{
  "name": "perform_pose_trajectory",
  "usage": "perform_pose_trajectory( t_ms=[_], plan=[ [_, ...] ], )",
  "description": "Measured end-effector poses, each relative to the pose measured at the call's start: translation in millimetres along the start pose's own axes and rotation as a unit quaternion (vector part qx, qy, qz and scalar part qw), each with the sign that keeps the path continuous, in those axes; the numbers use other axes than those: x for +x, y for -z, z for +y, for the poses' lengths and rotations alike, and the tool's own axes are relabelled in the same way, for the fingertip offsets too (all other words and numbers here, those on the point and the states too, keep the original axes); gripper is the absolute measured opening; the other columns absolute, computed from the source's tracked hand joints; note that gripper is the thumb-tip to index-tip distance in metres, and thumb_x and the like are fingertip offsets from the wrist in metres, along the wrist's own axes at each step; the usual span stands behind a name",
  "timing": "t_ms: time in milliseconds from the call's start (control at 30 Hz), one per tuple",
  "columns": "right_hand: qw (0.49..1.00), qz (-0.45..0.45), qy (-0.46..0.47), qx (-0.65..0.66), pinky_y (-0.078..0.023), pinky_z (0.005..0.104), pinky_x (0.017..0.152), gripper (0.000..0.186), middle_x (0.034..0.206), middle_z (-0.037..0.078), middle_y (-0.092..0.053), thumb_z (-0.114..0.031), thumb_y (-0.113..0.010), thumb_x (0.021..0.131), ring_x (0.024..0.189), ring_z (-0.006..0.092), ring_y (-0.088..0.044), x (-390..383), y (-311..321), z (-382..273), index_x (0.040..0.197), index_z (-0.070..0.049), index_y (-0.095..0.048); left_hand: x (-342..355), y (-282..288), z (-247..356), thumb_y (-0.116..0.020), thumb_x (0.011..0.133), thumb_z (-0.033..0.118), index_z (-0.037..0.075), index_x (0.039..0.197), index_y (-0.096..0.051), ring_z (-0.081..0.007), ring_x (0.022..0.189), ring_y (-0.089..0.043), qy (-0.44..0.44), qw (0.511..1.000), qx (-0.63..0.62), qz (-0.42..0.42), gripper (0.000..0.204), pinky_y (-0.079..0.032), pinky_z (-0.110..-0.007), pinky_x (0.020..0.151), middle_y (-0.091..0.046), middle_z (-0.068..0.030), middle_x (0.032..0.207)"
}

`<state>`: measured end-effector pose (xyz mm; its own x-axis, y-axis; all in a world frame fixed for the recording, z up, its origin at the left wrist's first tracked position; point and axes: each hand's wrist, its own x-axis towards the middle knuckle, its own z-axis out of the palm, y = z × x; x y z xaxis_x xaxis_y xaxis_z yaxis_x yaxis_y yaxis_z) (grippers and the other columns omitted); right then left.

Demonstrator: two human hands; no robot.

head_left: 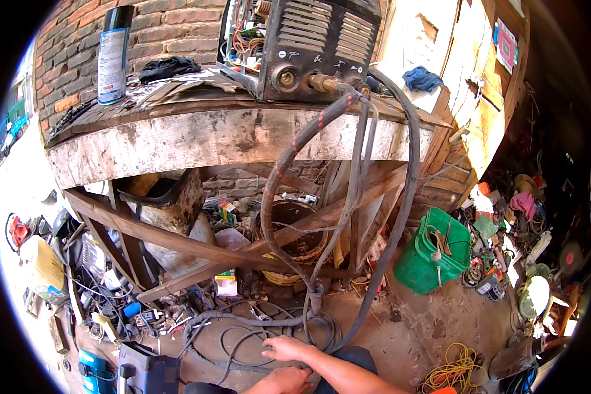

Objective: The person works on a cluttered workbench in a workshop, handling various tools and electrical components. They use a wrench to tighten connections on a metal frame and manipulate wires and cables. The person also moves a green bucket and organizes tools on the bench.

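Note:
My right hand (pixel 286 349) reaches over the coiled black cables on the ground, its fingers slightly apart and nothing visible in them. Just below it, close to my knees, is my left hand (pixel 287 379); its fingers are partly hidden, so I cannot tell whether it holds anything. Beyond my hands, thick dark welding cables (pixel 289 154) hang from the front of a black welding machine (pixel 308 49) and run down to the coil (pixel 236 341). The machine stands on a worn wooden bench (pixel 230 140), its left side uncovered, showing wires and circuit boards.
A spray can (pixel 113 59) and black cloth (pixel 169 67) lie on the bench. Beneath it are a dirty bucket (pixel 171 217) and basket (pixel 302 253). A green bucket (pixel 433 253) stands right, near yellow cord (pixel 453 371). A dark boxy tool (pixel 148 371) and scrap lie left.

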<state>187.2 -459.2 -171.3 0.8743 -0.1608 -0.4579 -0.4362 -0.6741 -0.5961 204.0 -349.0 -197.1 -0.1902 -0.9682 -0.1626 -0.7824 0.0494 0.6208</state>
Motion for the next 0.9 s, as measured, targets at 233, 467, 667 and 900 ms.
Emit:
perform_pose_trajectory(
  t_ms=[233, 467, 667, 900],
  plan=[
    [1.0, 0.023, 0.013, 0.003, -0.045, 0.0432, 0.09, 0.046, 0.111, 0.02, -0.061, -0.038, -0.059, 0.082, 0.105, 0.0357, -0.057, 3.2, -7.0, 11.2, 0.115, -0.005, -0.059, -10.9, 7.4, -8.8, -0.06, 0.079, 0.031, 0.005, 0.113, -0.058, -0.0345, 0.103, -0.056, 0.002, 0.997, -0.011, -0.079, 0.043, -0.044, -0.041, 0.088, -0.058, -0.0219, 0.113],
    [0.999, 0.034, 0.008, -0.005, -0.045, 0.0428, 0.09, 0.047, 0.11, 0.02, -0.061, -0.041, -0.057, 0.084, 0.105, 0.0358, -0.057, -6.1, -2.6, 15.8, 0.116, -0.008, -0.058, -20.2, 50.6, 41.2, -0.053, 0.087, 0.038, 0.006, 0.117, -0.053, -0.0383, 0.097, -0.06, 0.069, 0.984, 0.005, -0.163, 0.044, -0.049, -0.047, 0.081, -0.06, -0.023, 0.106],
    [0.991, 0.097, 0.082, -0.027, -0.047, 0.0453, 0.083, 0.041, 0.1, 0.023, -0.062, -0.037, -0.06, 0.082, 0.096, 0.0384, -0.058, -9.6, -11.8, 35.6, 0.103, -0.002, -0.061, -12.8, 26.3, 41.1, -0.054, 0.086, 0.037, 0.006, 0.123, -0.05, -0.0372, 0.089, -0.061, 0.084, 0.981, 0.032, -0.172, 0.048, -0.049, -0.048, 0.074, -0.063, -0.022, 0.098],
    [0.985, 0.158, -0.004, 0.072, -0.049, 0.0403, 0.076, 0.041, 0.084, 0.018, -0.066, -0.033, -0.064, 0.08, 0.085, 0.0338, -0.063, -68.4, 38.2, 16.7, 0.108, -0.004, -0.061, -32.8, 17.9, 84.1, -0.061, 0.082, 0.034, 0.004, 0.105, -0.059, -0.0318, 0.09, -0.062, 0.06, 0.988, 0.09, -0.108, 0.038, -0.049, -0.041, 0.079, -0.063, -0.014, 0.091]
  ],
)
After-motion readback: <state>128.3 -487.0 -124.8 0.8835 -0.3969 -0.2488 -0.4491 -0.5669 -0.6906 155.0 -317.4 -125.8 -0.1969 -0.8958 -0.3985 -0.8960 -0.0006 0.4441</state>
